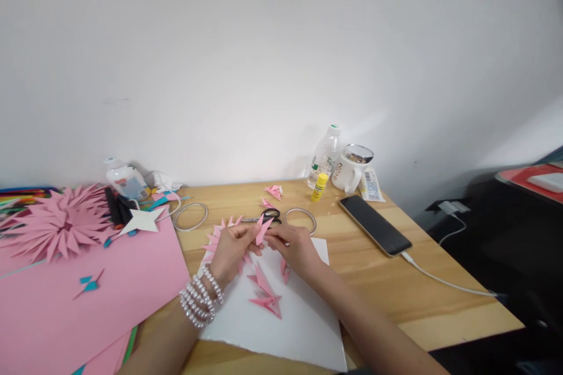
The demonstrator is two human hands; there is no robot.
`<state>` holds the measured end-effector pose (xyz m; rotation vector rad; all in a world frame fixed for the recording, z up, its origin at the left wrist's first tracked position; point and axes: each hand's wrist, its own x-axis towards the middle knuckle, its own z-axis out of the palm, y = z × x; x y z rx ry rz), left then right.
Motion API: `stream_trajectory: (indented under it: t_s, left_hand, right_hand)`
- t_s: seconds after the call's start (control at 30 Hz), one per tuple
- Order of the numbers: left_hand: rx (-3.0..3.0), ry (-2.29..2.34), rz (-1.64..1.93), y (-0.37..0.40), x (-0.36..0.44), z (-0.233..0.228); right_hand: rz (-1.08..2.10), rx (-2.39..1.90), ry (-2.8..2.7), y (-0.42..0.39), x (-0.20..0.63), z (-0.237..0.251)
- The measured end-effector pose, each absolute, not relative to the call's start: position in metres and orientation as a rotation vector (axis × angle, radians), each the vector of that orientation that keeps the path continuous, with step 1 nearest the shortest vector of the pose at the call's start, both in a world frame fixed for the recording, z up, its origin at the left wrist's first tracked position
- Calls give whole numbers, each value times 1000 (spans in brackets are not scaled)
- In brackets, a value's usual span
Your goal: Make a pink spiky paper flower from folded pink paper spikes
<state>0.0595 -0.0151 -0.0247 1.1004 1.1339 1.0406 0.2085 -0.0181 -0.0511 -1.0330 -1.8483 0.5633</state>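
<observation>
A small folded pink paper point sits pinched between both hands just above the white paper sheet, which serves as landmark here. The left hand, with strands of pearl beads at the wrist, closes its fingers on the piece's lower edge; the right hand nips the other side with thumb and forefinger. By the look of it the step in hand is creasing or fitting one unit into the fan of pink paper spikes at the sheet's upper left corner; the next move would call for a steady pinch and close lining-up of the edges.

On the sheet lie about three loose pink folded pieces. Just beyond the sheet are one pair of black-handled scissors and two thin wire rings. Further back from it stand one yellow glue stick, one white mug and one clear bottle. Right of the sheet lies one dark phone; left of it, one large pink spiked paper flower.
</observation>
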Motion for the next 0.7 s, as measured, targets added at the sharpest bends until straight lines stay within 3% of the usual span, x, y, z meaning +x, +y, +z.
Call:
stream_trajectory:
  t_s: [0.7]
  left_hand:
    - [910,1094,985,-16,61,-25]
  right_hand:
    - [147,-1048,-2035,-20,202,-66]
